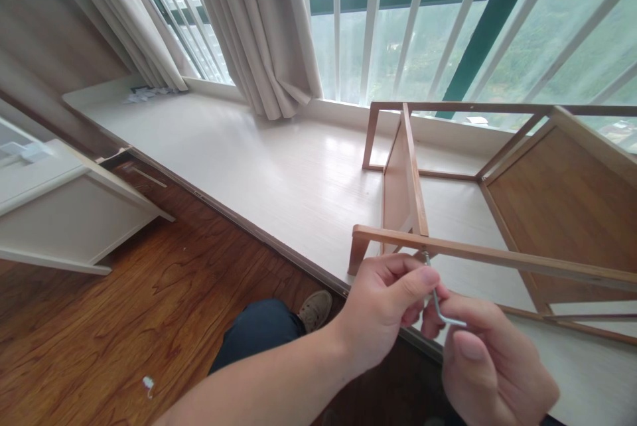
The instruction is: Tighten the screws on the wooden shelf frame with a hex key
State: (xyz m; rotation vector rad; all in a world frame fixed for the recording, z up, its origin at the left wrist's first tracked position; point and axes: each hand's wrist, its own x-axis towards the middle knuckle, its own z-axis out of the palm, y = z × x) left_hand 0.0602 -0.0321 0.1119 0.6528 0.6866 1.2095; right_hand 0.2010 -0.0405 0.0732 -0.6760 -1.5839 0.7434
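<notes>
A bamboo-coloured wooden shelf frame [478, 255] lies on its side on the pale window platform [259, 160]. A small metal hex key [440, 306] stands with its short end in the underside of the frame's near rail, below the upright divider panel [405, 180]. My left hand [385, 310] pinches the key's upper part with thumb and forefinger. My right hand [490, 363] grips the key's long arm from below and the right. Both hands sit just under the rail at the platform's front edge.
A beige curtain [259, 28] hangs before the barred window [423, 21]. A white cabinet [60, 207] stands at left on the dark wooden floor [124, 320]. My knee in dark trousers [259, 333] and a shoe [314, 310] are below the hands. A white scrap [148, 383] lies on the floor.
</notes>
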